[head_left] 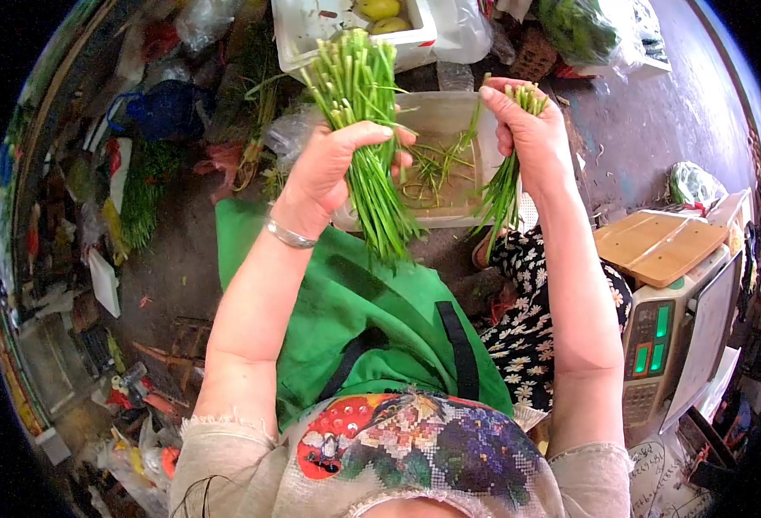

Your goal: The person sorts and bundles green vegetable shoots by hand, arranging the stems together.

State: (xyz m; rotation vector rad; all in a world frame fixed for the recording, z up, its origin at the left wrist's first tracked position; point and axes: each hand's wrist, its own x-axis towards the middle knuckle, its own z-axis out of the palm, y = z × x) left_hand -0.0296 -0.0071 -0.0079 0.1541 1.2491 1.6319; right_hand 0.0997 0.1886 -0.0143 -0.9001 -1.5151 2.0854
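A thick bunch of long green stalks, which look like garlic chives, is held upright in my left hand, fingers wrapped around its middle. Its pale cut ends point away from me and the thin ends hang toward my lap. My right hand grips a smaller bunch of the same stalks near the cut ends; a stray stalk sticks out beside the thumb. Below and between both hands sits a translucent plastic tub with loose stalk pieces inside. A green apron covers my lap.
Beyond the tub stands a white foam box with yellow-green fruit. A scale with a wooden board on top is close on the right. More greens and plastic bags lie at the left.
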